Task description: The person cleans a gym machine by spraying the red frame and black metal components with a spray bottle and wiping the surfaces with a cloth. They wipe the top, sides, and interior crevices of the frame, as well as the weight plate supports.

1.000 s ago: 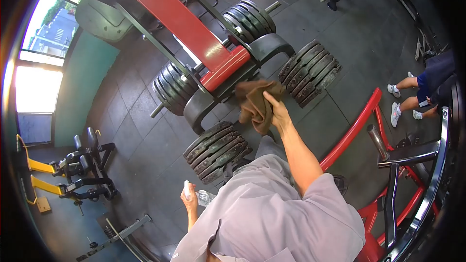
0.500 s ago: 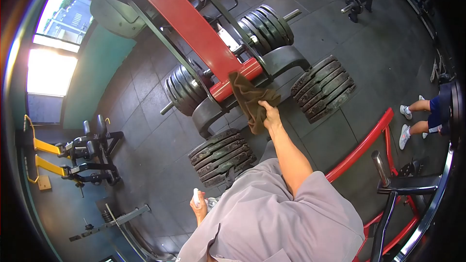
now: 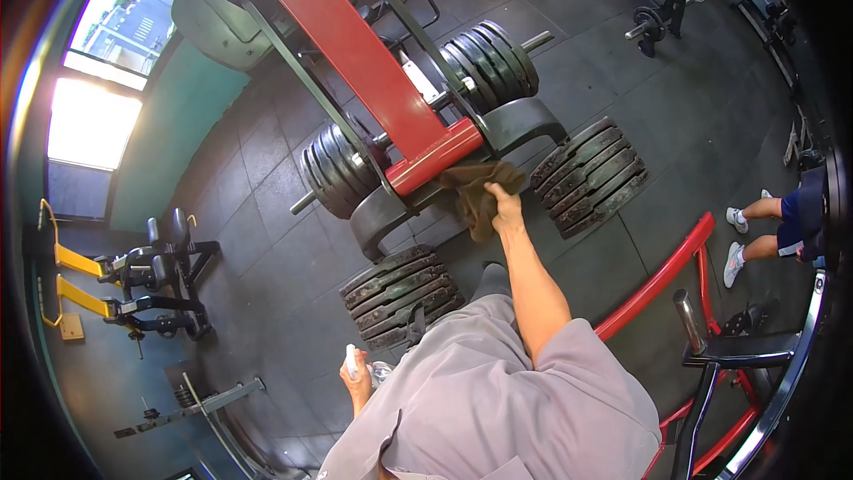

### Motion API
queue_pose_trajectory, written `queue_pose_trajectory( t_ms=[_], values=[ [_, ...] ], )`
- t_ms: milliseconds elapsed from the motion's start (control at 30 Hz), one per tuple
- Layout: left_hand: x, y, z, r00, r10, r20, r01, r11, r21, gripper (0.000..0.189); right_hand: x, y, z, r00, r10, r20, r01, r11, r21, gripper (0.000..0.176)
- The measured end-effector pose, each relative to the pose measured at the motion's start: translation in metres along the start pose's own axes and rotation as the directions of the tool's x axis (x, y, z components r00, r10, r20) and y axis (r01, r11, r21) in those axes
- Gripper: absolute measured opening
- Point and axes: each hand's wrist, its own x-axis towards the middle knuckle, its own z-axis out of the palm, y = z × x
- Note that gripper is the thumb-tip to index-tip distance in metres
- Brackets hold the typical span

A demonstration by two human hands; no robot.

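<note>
Brown cloth (image 3: 480, 198) sits bunched just on the wearer's side of the red crossbar (image 3: 434, 157), the thick round piece at the end of the machine's long red beam (image 3: 355, 44). From where I stand, the right hand (image 3: 506, 209) has it pinched firmly: fingers closed, thumb pressed toward them, no open space in the grip that I can make out, and the loose folds spreading beyond the fingertips toward the crossbar. The cloth overlaps the black frame there, though I can't tell if it presses on it or only hangs over it. Well back from the crossbar, on the wearer's left, the left hand (image 3: 357, 377) is curled round the white top of a clear bottle (image 3: 380, 373), its fingers mostly closed; whether the trigger is squeezed I cannot tell. Either side of the crossbar there's a curved black pad, the left pad (image 3: 378, 220) and the right pad (image 3: 526, 119). Beyond those pads, smooth black plates are loaded on metal pegs, while nearer the wearer than the crossbar lie two worn stacks, the left stack (image 3: 400, 298) and the right stack (image 3: 589, 180), with the cloth between them. Far off to the right of the crossbar, another person (image 3: 766, 229) shows as legs, dark shorts and pale shoes.
</note>
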Motion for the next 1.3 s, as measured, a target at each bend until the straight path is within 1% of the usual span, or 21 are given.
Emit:
queue_pose_trajectory(
  t_ms=[67,100,200,300,333,367,400,500,600,700,733,800,867,900,933,1000,1100,1167,1200,1267,1300],
  values=[
    [0.005,-0.002,-0.001,1.000,0.009,0.005,-0.009,1.000,0.014,0.039,0.005,-0.009,0.008,0.993,0.020,-0.114,0.013,0.959,0.282,0.029],
    [0.007,-0.001,-0.002,1.000,0.015,0.010,-0.015,1.000,0.023,0.039,0.013,0.001,0.002,0.975,0.065,-0.212,-0.001,0.957,0.290,0.028],
    [0.017,-0.010,-0.003,0.998,0.048,0.034,-0.047,0.999,-0.013,0.039,-0.010,0.040,0.028,0.968,-0.056,-0.245,0.048,0.998,-0.039,0.042],
    [0.017,0.000,-0.004,0.998,0.020,0.058,-0.020,1.000,-0.008,0.038,-0.002,0.082,0.054,0.899,-0.365,-0.243,0.264,0.893,-0.364,0.069],
    [0.020,-0.010,-0.007,0.997,0.039,0.065,-0.040,0.999,0.013,0.039,0.007,0.080,0.063,0.790,-0.528,-0.312,0.195,0.698,-0.689,0.077],
    [0.025,-0.020,-0.011,0.996,0.060,0.072,-0.063,0.997,0.035,0.039,0.014,0.076,0.070,0.776,-0.484,-0.404,0.059,0.694,-0.718,0.079],
    [0.030,-0.027,-0.015,0.994,0.082,0.078,-0.087,0.995,0.054,0.039,0.012,0.062,0.084,0.749,-0.443,-0.493,-0.078,0.680,-0.729,0.081],
    [0.027,-0.018,-0.021,0.998,0.042,0.048,-0.040,0.998,-0.038,0.039,0.016,0.027,0.102,0.673,-0.463,-0.576,-0.197,0.639,-0.743,0.079],
    [0.025,-0.025,-0.033,0.999,0.022,-0.037,-0.023,0.999,-0.032,0.041,0.035,0.032,0.121,0.468,-0.456,-0.757,-0.240,0.759,-0.605,0.084],
    [0.015,-0.035,-0.048,0.991,-0.059,-0.120,0.058,0.998,-0.012,0.043,0.049,0.044,0.115,0.433,-0.480,-0.763,-0.299,0.721,-0.624,0.077],
    [0.014,-0.044,-0.053,0.991,-0.044,-0.130,0.046,0.999,0.012,0.043,0.043,0.036,0.113,0.477,-0.516,-0.712,-0.326,0.649,-0.688,0.076],
    [0.009,-0.058,-0.052,0.986,-0.020,-0.164,0.026,0.999,0.038,0.043,0.039,0.029,0.108,0.536,-0.610,-0.583,-0.246,0.548,-0.800,0.075],
    [0.005,-0.067,-0.051,0.984,0.017,-0.177,-0.013,1.000,0.023,0.058,0.052,0.044,0.109,0.446,-0.676,-0.587,-0.131,0.599,-0.790,0.075],
    [-0.001,-0.070,-0.055,0.985,0.009,-0.175,-0.004,1.000,0.029,0.058,0.056,0.048,0.100,0.531,-0.652,-0.541,0.032,0.653,-0.757,0.077],
    [-0.007,-0.074,-0.063,0.987,0.001,-0.164,0.005,0.999,0.039,0.058,0.064,0.057,0.095,0.417,-0.762,-0.496,-0.048,0.526,-0.849,0.075],
    [-0.018,-0.073,-0.076,0.988,-0.012,-0.151,0.018,0.999,0.037,0.053,0.068,0.054,0.098,0.430,-0.674,-0.601,-0.149,0.603,-0.784,0.072],
    [-0.021,-0.094,-0.100,0.985,-0.051,-0.168,0.046,0.998,-0.029,0.044,0.017,0.034,0.115,0.535,-0.387,-0.751,-0.166,0.824,-0.542,0.072],
    [-0.022,-0.122,-0.112,0.977,-0.066,-0.204,0.061,0.998,-0.029,0.043,0.004,0.042,0.068,0.497,-0.094,-0.863,-0.078,0.985,-0.153,0.070],
    [-0.025,-0.132,-0.116,0.972,-0.085,-0.219,0.081,0.996,-0.030,0.044,-0.015,0.047,0.046,0.528,-0.177,-0.830,-0.008,0.977,-0.213,0.063],
    [-0.027,-0.156,-0.116,0.958,-0.146,-0.247,0.138,0.989,-0.048,0.045,-0.046,0.055,0.021,0.476,-0.706,-0.524,0.319,0.694,-0.645,0.051],
    [-0.030,-0.159,-0.120,0.969,-0.134,-0.209,0.135,0.991,-0.012,0.044,-0.057,0.044,0.021,0.461,-0.805,-0.373,0.423,0.568,-0.706,0.046]
  ],
)
